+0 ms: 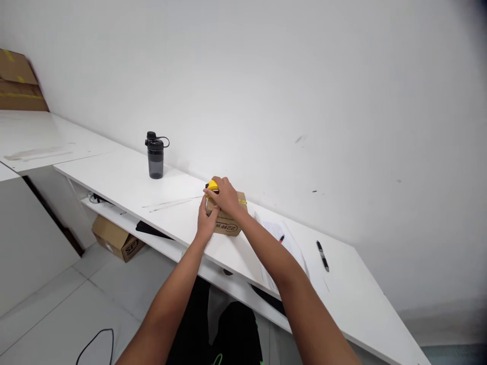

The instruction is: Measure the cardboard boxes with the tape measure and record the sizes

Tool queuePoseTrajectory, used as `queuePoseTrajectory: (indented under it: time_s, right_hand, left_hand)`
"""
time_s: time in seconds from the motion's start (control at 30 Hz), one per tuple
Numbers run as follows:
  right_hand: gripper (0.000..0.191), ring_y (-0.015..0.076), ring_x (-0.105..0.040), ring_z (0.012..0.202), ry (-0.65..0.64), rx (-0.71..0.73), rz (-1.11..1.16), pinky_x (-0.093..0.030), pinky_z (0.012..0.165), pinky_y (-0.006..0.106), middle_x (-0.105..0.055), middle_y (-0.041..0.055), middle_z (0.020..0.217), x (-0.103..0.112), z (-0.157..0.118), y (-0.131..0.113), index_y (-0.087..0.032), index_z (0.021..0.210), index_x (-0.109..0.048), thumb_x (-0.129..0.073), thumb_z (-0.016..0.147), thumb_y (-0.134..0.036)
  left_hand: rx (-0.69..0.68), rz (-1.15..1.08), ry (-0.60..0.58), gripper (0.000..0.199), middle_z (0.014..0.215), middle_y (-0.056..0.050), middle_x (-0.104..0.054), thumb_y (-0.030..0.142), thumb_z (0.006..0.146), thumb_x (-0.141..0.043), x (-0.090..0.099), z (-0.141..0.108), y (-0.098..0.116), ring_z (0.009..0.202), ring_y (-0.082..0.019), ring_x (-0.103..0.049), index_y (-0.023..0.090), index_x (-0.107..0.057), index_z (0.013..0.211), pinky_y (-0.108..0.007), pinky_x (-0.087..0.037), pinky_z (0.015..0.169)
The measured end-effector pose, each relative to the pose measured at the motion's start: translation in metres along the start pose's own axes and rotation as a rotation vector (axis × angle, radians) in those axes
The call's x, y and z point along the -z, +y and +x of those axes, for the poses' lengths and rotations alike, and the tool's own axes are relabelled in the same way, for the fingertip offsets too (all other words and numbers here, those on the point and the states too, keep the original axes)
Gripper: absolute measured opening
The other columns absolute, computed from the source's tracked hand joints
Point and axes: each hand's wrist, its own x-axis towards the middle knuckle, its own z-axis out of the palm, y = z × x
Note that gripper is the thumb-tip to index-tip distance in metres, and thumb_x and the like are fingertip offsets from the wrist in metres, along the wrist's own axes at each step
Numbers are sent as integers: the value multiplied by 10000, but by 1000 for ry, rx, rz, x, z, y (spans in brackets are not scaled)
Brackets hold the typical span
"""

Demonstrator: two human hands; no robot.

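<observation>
A small cardboard box (227, 226) with dark printing and yellow tape stands on the white desk (178, 203). My right hand (225, 195) is closed around a yellow and black tape measure (212, 186) at the box's upper left edge. Against the left side of the box rests my left hand (207, 220), its fingers pointing up toward the tape measure and its thumb on the printed face. Part of the box is hidden behind both hands, and I cannot make out how far the tape's blade is drawn out.
A dark shaker bottle (155, 159) stands at the left. Papers (283, 238) with a red-tipped pen (281, 238) lie right of the box, and a black pen (322, 256) lies beyond. Below the desk are a shelf (167, 248) and an open carton (116, 238).
</observation>
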Motion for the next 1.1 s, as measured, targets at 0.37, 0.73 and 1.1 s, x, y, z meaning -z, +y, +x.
queuePoseTrajectory:
  time_s: [0.37,0.73,1.1]
  right_hand:
    - [418,226,-591,840,11,-254,-141,-442,693,313,-571,71,1036,27,-20,15,-257,1192,-548,-494,893,-544]
    - [431,239,-603,868,20,-306,-155,-441,675,317,-557,82,1079,34,-33,15,-238,1205,-525,-483,897,-538]
    - [434,250,-612,888,-49,-239,-140,-476,722,350,-554,99,1098,41,-19,18,-232,1210,-520,-504,891,-526]
  left_hand:
    - [-63,161,29,613,1487,-47,-498,390,889,-572,-1,4,0,1340,-245,-490,274,-433,1474,-381,-408,1114]
    - [33,256,-115,579,1438,-83,-547,398,888,-549,12,17,26,1261,-249,-555,213,-478,1432,-366,-450,1051]
    - [-145,942,-233,545,1492,-70,-493,633,933,-360,22,47,61,1396,-372,-394,296,-670,1229,-644,-219,1138]
